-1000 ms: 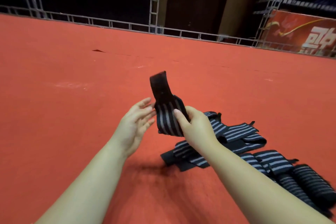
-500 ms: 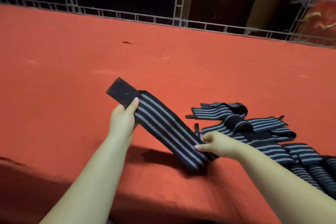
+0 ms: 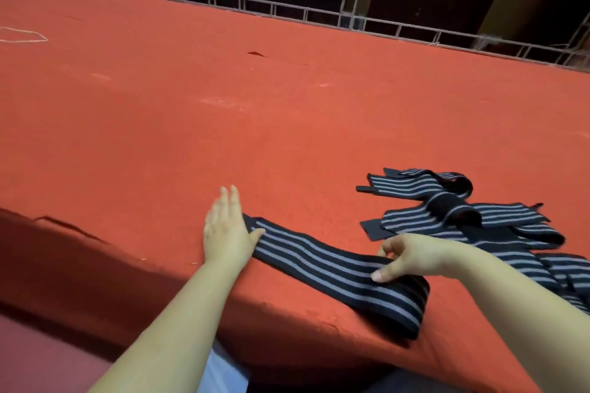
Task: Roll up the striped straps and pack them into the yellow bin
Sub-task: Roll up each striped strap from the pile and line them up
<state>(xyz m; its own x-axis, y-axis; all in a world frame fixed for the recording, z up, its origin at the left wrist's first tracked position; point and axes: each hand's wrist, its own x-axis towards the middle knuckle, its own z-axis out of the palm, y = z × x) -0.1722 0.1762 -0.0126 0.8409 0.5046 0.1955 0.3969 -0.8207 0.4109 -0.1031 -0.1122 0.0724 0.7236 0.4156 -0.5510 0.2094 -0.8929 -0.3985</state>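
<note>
A black strap with grey stripes [image 3: 322, 260] lies stretched flat near the front edge of the red carpeted platform [image 3: 223, 124]. My left hand [image 3: 227, 231] lies flat with straight fingers on the strap's left end. My right hand [image 3: 405, 257] pinches the strap close to its right end, where the strap folds over the platform edge. A loose pile of striped straps [image 3: 459, 217] lies to the right, behind my right hand. No yellow bin is in view.
The platform's front edge [image 3: 95, 246] drops off just below my hands. A metal truss railing [image 3: 287, 9] runs along the far edge. A thin white cord loop [image 3: 25, 37] lies at the far left.
The strap came down from mid-air and now lies flat on the platform. My left hand went from gripping its end to lying flat on it. The view tilted down.
</note>
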